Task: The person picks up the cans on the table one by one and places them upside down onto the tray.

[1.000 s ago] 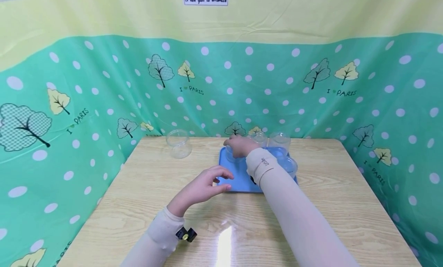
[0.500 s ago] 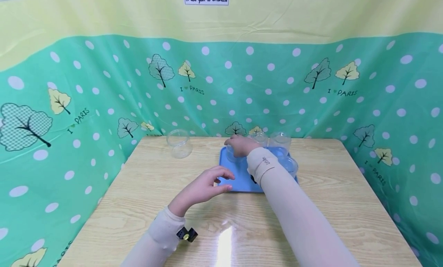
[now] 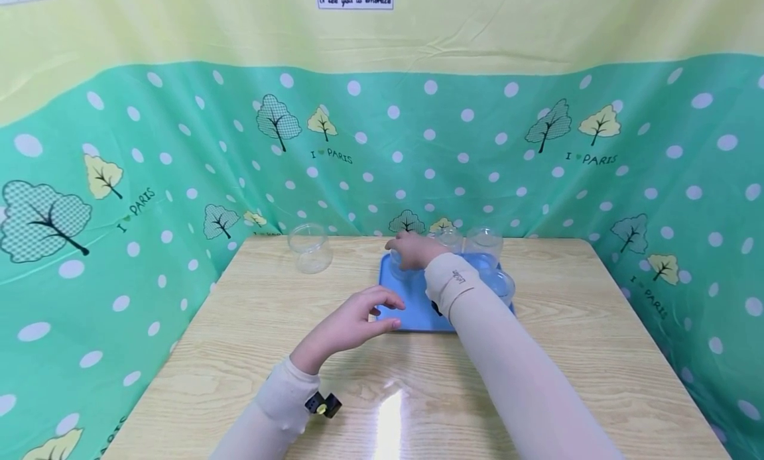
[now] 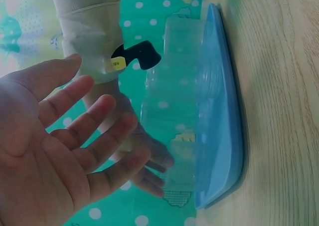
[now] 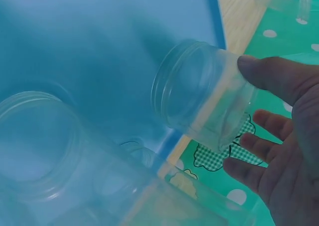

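Observation:
At the tray's far left corner, my right hand (image 3: 414, 250) holds a clear plastic jar (image 5: 204, 94) between thumb and fingers. This jar stands mouth down, its threaded rim at the blue tray (image 3: 412, 304). In the right wrist view the thumb lies along one side of it, the fingertips at the other. My left hand (image 3: 357, 319) hovers at the tray's front left edge, palm facing inward, fingers loosely bent and holding nothing. More clear jars (image 3: 483, 244) stand along the back and right of the tray, partly hidden by the right forearm.
Another clear jar (image 3: 310, 249) stands alone on the wooden table (image 3: 256, 327), left of the tray. A green and yellow printed curtain (image 3: 358, 175) hangs around the table's back and sides. My right sleeve (image 3: 513, 354) crosses over the tray's right part.

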`<action>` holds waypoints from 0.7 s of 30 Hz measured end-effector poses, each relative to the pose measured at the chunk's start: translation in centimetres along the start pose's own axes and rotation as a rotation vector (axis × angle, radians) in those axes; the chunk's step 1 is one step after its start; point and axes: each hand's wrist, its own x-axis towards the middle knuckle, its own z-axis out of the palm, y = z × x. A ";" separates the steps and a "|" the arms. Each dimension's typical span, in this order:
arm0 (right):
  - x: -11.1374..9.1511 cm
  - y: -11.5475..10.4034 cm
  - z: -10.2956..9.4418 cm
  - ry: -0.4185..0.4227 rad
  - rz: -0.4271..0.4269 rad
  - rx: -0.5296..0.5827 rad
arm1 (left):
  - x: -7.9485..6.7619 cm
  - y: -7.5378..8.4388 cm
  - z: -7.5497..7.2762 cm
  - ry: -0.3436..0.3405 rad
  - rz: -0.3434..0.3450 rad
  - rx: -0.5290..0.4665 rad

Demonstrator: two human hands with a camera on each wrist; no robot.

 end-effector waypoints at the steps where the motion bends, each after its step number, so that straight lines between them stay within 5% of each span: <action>1: 0.1 0.0 -0.1 0.003 -0.001 -0.004 | 0.0 0.0 0.0 0.001 0.002 0.000; 11: 0.5 0.5 0.1 0.011 0.000 -0.010 | -0.1 0.2 0.0 0.008 0.013 0.002; 21: -0.3 -0.1 -2.0 0.105 -0.107 0.008 | -0.1 0.4 -0.1 -0.016 0.010 0.010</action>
